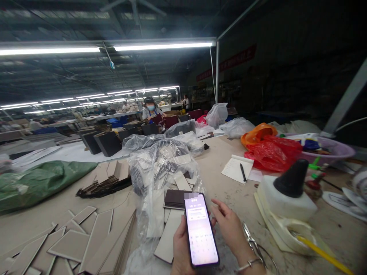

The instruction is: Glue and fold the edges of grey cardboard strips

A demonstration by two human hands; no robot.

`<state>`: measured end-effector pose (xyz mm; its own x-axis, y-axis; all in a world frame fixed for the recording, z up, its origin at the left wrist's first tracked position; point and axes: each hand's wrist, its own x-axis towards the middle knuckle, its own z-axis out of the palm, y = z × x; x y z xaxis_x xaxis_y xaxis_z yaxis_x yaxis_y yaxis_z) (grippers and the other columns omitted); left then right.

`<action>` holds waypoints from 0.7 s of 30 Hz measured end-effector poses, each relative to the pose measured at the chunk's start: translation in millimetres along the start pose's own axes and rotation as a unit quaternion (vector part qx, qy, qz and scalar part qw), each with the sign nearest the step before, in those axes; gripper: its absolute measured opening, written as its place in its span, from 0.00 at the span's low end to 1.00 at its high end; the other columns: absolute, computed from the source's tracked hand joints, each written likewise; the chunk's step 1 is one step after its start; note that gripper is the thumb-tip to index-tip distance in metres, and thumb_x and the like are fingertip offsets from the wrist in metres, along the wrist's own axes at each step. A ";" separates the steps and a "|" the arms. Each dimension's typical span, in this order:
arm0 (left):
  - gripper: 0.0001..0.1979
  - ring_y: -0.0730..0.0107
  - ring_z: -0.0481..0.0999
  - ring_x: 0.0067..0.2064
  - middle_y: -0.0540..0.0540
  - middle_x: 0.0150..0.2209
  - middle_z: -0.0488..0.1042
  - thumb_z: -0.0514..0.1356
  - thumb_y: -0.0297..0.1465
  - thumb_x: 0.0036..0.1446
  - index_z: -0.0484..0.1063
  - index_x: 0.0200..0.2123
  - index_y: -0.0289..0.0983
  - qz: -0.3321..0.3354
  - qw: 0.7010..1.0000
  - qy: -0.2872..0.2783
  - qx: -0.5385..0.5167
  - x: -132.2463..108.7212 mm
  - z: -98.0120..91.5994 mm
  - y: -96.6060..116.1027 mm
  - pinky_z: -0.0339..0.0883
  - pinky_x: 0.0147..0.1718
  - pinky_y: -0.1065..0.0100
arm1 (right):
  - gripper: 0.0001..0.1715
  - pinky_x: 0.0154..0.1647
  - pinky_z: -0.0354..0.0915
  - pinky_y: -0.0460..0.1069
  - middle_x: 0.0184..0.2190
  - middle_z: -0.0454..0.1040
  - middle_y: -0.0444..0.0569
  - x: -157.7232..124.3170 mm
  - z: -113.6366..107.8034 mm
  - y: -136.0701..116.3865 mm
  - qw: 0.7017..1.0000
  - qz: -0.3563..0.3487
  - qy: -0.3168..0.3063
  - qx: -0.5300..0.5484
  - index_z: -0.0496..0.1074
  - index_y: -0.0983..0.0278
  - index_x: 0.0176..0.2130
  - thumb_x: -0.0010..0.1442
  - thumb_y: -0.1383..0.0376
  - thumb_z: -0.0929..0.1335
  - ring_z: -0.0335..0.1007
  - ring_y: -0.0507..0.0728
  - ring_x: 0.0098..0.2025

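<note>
A phone (201, 231) with a lit, pale purple screen is held upright near the bottom centre of the head view. My left hand (181, 244) wraps round its left side, thumb along the edge. Just right of the phone is my right hand (228, 225), its index finger stretched out and its other fingers partly hidden; it holds nothing that I can see. A metal bracelet circles the right wrist. Behind the phone lie a dark brown stack of pieces (174, 199) and a clear plastic bag (166, 160) with pale flat pieces.
Scissors (252, 242) lie beside the right wrist. Farther right are a white glue container (286, 198), a notepad (236, 169) with a pen and a red bag (273, 152). Flat grey panels (74, 240) cover the lower left, near a green bag (43, 183). A person (150, 109) is across the tables.
</note>
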<state>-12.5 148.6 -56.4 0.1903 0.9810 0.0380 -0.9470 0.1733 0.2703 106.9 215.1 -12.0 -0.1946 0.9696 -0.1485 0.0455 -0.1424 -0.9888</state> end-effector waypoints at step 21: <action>0.31 0.47 0.62 0.59 0.36 0.59 0.62 0.43 0.46 0.63 0.55 0.62 0.32 0.030 0.997 0.061 0.023 -3.0 7.3 -1.3 0.52 0.58 0.50 | 0.28 0.22 0.65 0.44 0.27 0.74 0.48 -4.4 -7.6 -2.8 0.998 -0.050 -0.004 -0.027 0.69 0.70 0.49 0.54 0.54 0.65 0.69 0.52 0.25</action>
<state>-10.0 144.8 -49.8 0.0982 0.9932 -0.0621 -0.9421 0.1129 0.3159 115.1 212.8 -8.5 -0.2077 0.9770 -0.0488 0.0789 -0.0330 -0.9963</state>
